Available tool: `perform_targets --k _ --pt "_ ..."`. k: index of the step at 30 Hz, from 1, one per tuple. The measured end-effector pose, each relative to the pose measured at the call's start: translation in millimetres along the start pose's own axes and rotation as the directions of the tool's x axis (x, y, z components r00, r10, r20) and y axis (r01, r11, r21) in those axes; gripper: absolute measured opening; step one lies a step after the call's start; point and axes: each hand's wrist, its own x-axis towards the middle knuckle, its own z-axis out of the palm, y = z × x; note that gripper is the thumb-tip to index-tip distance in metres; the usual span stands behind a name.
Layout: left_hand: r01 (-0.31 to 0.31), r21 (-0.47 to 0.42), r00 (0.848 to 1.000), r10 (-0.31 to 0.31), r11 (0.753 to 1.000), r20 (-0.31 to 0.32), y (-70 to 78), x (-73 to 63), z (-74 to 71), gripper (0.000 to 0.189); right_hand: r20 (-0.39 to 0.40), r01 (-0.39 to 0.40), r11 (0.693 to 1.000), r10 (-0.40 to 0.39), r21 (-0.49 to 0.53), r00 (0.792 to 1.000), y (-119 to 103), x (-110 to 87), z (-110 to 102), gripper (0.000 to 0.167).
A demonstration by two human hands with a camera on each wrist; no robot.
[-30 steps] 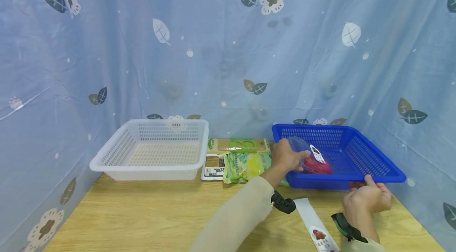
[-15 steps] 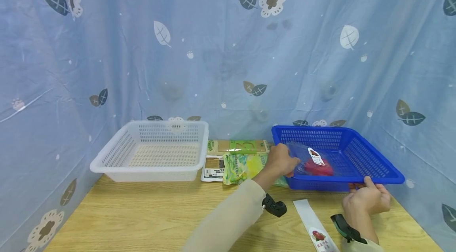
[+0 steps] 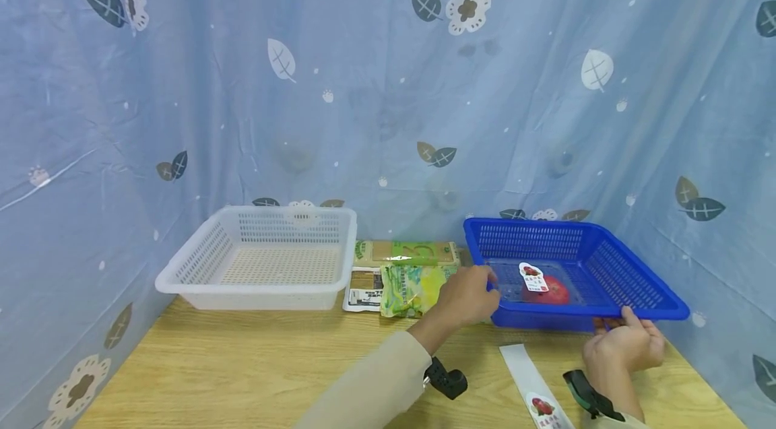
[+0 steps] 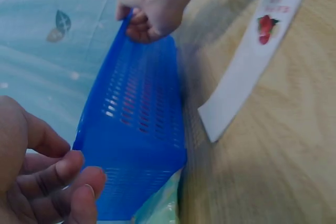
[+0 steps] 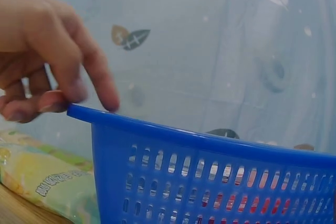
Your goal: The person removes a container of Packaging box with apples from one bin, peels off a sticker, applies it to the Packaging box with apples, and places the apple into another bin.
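My left hand [image 3: 469,298] is at the front left corner of the blue plastic basket [image 3: 545,314], its loosely bent fingers right at the rim in both wrist views. My right hand [image 3: 627,345] grips the basket's front rim near the right end, thumb on top and fingers underneath. Inside the basket, at the left, lies a clear plastic package with a red round fruit [image 3: 556,291] showing through it. A white label [image 3: 533,277] with a red fruit picture is stuck on that package.
Left of the basket lie a yellow-green packet [image 3: 415,287], a flat brown-green pack [image 3: 406,252] and a white-edged pack [image 3: 364,289]. A white basket [image 3: 267,294] stands farther left. A label strip [image 3: 533,382] lies in front on the wooden table. A blue curtain [image 3: 364,79] hangs behind.
My left hand has let go of the clear package inside the blue basket and moved left to the front left corner. The package now lies flatter. My right hand stays on the rim.
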Motion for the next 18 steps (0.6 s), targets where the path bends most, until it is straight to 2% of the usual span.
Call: perform_targets --k 3,7,10,14,16,18 --pt "-0.031 -0.024 1.000 0.031 0.999 -0.002 -8.1 -14.1 -1.4 0.028 0.000 -0.002 1.000 0.002 -0.030 1.000 2.2 -0.3 1.5 0.016" --pt "-0.011 -0.115 1.000 0.010 0.993 -0.011 -24.7 -31.2 -3.4 0.028 -0.019 -0.055 0.997 0.054 -0.062 0.998 3.3 -0.2 5.1 0.009" --pt "-0.028 -0.182 0.999 0.023 0.983 -0.032 -40.9 -40.9 -4.7 0.029 -0.030 -0.100 0.992 0.097 -0.081 0.995 2.0 -0.6 7.9 0.012" --pt "-0.066 -0.255 0.997 0.054 0.965 -0.053 -61.9 -51.4 -9.3 0.029 -0.030 -0.103 0.988 0.100 -0.114 0.995 -0.9 -0.8 11.0 0.016" --pt "-0.076 -0.280 0.996 0.061 0.957 -0.064 -71.5 -56.3 -13.6 0.028 -0.031 -0.099 0.987 0.096 -0.129 0.995 -1.8 0.0 11.4 0.012" --pt "-0.083 -0.294 0.995 0.064 0.952 -0.075 -80.1 -61.4 -18.5 0.027 -0.030 -0.126 0.985 0.123 -0.118 0.992 -2.6 2.6 11.2 0.017"
